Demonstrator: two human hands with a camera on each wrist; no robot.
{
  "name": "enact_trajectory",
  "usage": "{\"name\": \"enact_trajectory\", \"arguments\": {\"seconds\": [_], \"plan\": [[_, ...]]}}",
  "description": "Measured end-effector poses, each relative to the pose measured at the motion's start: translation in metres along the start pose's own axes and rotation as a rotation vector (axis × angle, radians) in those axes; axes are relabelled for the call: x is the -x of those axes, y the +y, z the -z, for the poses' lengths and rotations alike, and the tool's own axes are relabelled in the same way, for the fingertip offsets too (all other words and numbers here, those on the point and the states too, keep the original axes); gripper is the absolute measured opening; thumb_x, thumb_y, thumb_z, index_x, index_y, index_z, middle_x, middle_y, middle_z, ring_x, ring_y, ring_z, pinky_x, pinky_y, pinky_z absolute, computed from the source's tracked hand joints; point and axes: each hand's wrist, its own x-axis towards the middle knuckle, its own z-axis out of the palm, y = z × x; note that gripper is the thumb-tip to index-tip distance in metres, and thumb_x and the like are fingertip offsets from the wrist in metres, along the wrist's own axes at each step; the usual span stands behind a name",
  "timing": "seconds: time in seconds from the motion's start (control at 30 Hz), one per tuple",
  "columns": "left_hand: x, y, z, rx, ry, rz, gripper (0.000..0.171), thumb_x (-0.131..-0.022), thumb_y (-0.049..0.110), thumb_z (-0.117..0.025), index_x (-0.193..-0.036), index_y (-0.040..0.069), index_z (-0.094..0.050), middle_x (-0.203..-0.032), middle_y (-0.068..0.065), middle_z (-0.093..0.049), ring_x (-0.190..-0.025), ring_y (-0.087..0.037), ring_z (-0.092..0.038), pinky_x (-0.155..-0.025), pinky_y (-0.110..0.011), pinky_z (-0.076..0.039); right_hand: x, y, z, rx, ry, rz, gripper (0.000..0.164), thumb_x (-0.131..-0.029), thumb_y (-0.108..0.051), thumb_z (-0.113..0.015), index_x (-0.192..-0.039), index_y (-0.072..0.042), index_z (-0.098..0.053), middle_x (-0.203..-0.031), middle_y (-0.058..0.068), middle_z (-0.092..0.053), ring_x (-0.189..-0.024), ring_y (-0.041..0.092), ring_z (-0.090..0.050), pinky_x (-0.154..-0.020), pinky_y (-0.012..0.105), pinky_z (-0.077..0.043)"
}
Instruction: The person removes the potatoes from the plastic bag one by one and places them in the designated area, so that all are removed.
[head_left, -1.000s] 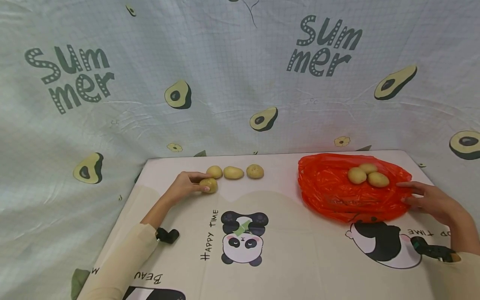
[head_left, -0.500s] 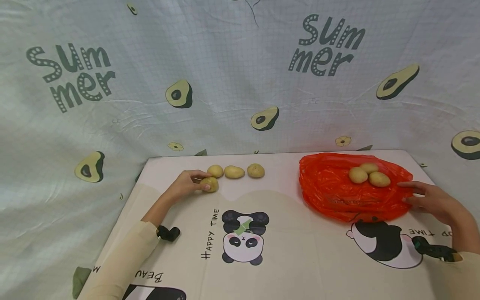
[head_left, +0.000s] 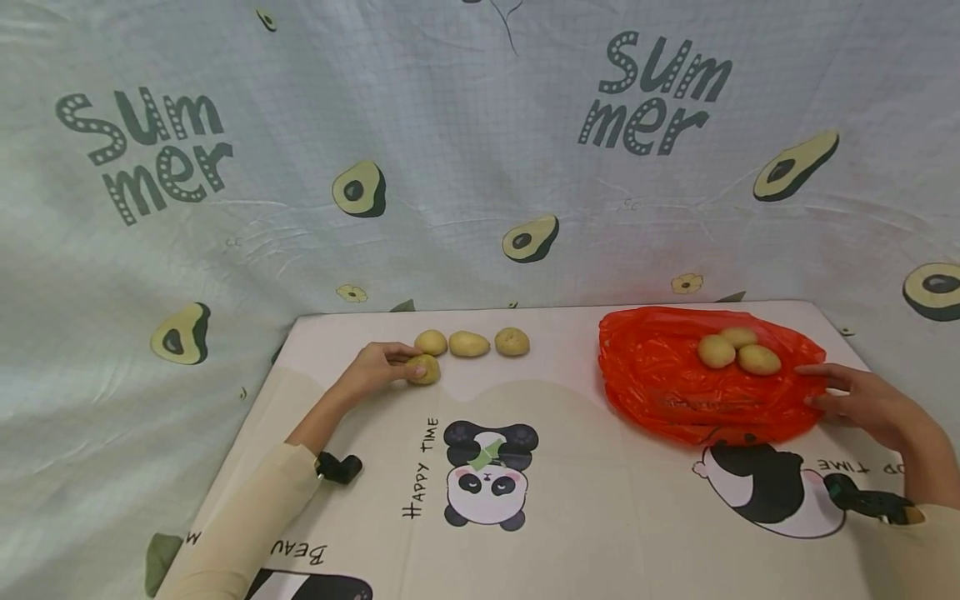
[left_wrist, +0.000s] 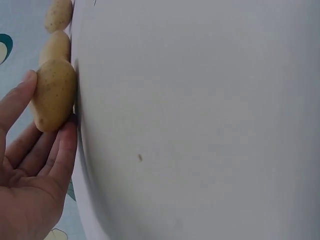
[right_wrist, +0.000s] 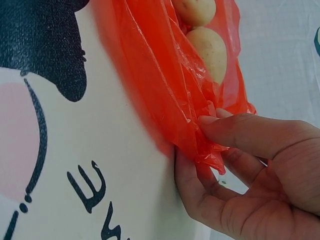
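My left hand [head_left: 380, 367] holds a yellow potato [head_left: 427, 370] between thumb and fingers, at the front of a short row of potatoes. In the left wrist view the thumb lies on one side of this potato [left_wrist: 54, 97] and fingertips touch its lower end. Behind it sit a round potato [head_left: 431, 342], an oblong potato [head_left: 468, 344] and another potato [head_left: 512, 342]. My right hand [head_left: 870, 404] pinches the right edge of a red plastic bag [head_left: 660, 400]. Three potatoes [head_left: 759, 360] lie together on the bag's right half. In the right wrist view, crumpled film [right_wrist: 200, 135] sits between thumb and fingers.
A white table [head_left: 585, 500] printed with pandas and lettering bears everything. Behind it hangs a pale cloth [head_left: 450, 150] with avocado prints. Black wrist devices [head_left: 339, 468] are strapped at both sleeves.
My left hand and its potato have shifted very slightly to the right, beside the row. The right hand, the bag and the potatoes on it have stayed in place.
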Motion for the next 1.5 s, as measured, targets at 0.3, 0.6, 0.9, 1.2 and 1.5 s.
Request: {"name": "enact_trajectory", "arguments": {"seconds": [0.3, 0.6, 0.9, 1.2, 1.5], "plan": [[0.0010, -0.0010, -0.0025, -0.055, 0.054, -0.003, 0.052, -0.083, 0.038, -0.085, -0.124, 0.008, -0.074, -0.124, -0.012, -0.072, -0.122, -0.029, -0.062, -0.096, -0.042, -0.052, 0.0019, -0.0002, -0.0012, 0.000, 0.009, 0.002, 0.067, -0.100, -0.008, -0.056, -0.151, 0.014, -0.019, -0.145, 0.051, -0.012, -0.124, 0.066, -0.028, -0.092, 0.057, -0.055], [0.0018, 0.0011, -0.0038, -0.082, 0.078, -0.063, 0.048, -0.083, 0.038, -0.085, -0.121, 0.009, -0.075, -0.117, -0.010, -0.074, -0.112, -0.027, -0.068, -0.086, -0.034, -0.056, 0.0041, -0.0040, -0.0015, 0.013, 0.010, 0.002, 0.064, -0.103, -0.008, -0.054, -0.151, 0.014, -0.018, -0.144, 0.052, -0.012, -0.123, 0.066, -0.029, -0.094, 0.060, -0.053], [0.0044, 0.0065, -0.0031, -0.105, -0.008, -0.235, 0.048, -0.082, 0.013, -0.086, -0.126, 0.001, -0.069, -0.124, -0.020, -0.069, -0.106, -0.033, -0.071, -0.087, -0.038, -0.059, 0.0033, -0.0020, 0.0006, 0.010, 0.008, -0.013, 0.066, -0.101, -0.008, -0.055, -0.151, 0.014, -0.018, -0.143, 0.052, -0.013, -0.122, 0.066, -0.030, -0.093, 0.058, -0.054], [0.0021, 0.0068, -0.0019, -0.171, 0.019, -0.205, 0.048, -0.081, 0.014, -0.087, -0.126, 0.002, -0.071, -0.123, -0.017, -0.071, -0.113, -0.029, -0.069, -0.092, -0.037, -0.057, 0.0031, -0.0026, -0.0006, 0.009, 0.006, -0.013, 0.065, -0.103, -0.008, -0.054, -0.151, 0.015, -0.018, -0.143, 0.051, -0.013, -0.123, 0.066, -0.030, -0.093, 0.058, -0.054], [0.0001, 0.0037, 0.0012, -0.164, 0.062, -0.177, 0.048, -0.080, 0.011, -0.087, -0.124, 0.001, -0.072, -0.123, -0.019, -0.070, -0.111, -0.030, -0.070, -0.090, -0.037, -0.058, 0.0045, -0.0052, -0.0006, 0.012, 0.004, -0.014, 0.064, -0.103, -0.008, -0.053, -0.151, 0.015, -0.018, -0.144, 0.052, -0.013, -0.123, 0.066, -0.030, -0.094, 0.059, -0.053]]}}
